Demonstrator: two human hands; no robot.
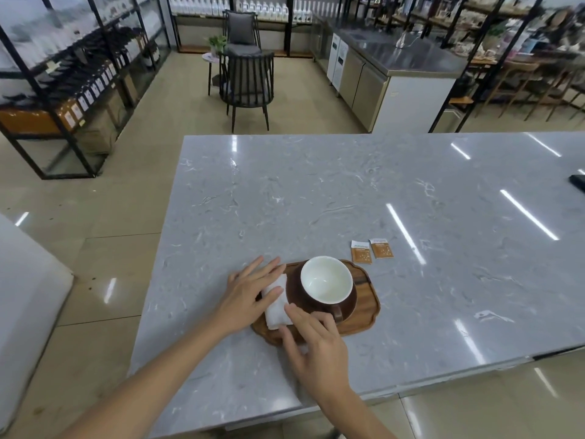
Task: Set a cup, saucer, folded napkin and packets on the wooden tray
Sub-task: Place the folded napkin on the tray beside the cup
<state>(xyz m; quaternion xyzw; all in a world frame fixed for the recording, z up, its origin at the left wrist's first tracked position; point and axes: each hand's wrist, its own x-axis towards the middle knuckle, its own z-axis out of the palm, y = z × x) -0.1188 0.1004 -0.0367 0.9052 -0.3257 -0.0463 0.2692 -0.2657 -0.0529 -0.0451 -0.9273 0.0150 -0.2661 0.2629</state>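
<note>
Down at the near edge of the tabletop (pixel 316 191), the left hand (pixel 250 296) lies flat with its fingers spread, pressing on the far end of a folded white napkin (pixel 276 307); it grips nothing. The right hand (pixel 316 346) is also open, its fingers bent loosely, with the fingertips touching the napkin's near end and the thumb reaching toward the cup's handle. Neither hand is closed around anything.

The napkin is a narrow white strip, folded lengthwise, lying along the left side of the wooden tray (pixel 368 307) and just beside the saucer. The tray is dark brown wood with rounded, scalloped corners and a low rim. On it sits a dark brown saucer (pixel 349 307), and on the saucer stands a cup (pixel 326 280), upright, dark brown outside and white inside, with nothing in it; its handle points toward the person.

Two small packets (pixel 372 250) lie flat on the grey marbled tabletop just beyond the tray's far right corner, off the tray, side by side and nearly touching. Each is white at the top and orange-brown below, with a pale pattern and small print too fine to read.
</note>
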